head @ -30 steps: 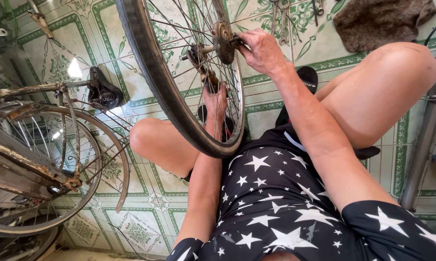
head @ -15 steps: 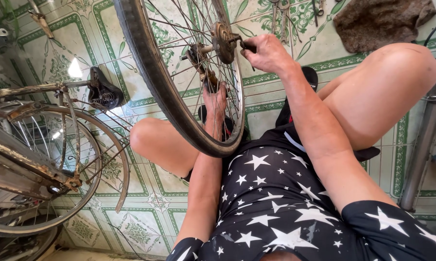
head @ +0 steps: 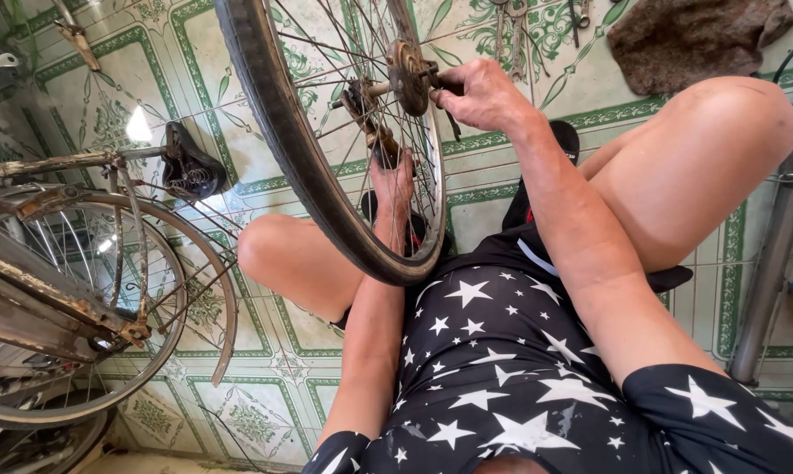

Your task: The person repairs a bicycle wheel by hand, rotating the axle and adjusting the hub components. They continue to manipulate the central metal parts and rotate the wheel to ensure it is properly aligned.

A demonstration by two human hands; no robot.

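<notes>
1. hardly anything has moved: right hand [head: 480,92] stays at the hub [head: 407,75].
2. left hand [head: 394,180] grips the spokes below the hub, fingers closed.
3. right hand is clamped on the axle end, which runs left-right, wheel [head: 278,132] upright between the knees.

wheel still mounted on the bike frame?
No: the loose wheel is held between the knees, right hand at its hub, left hand behind the spokes; the bike frame lies apart.
</notes>
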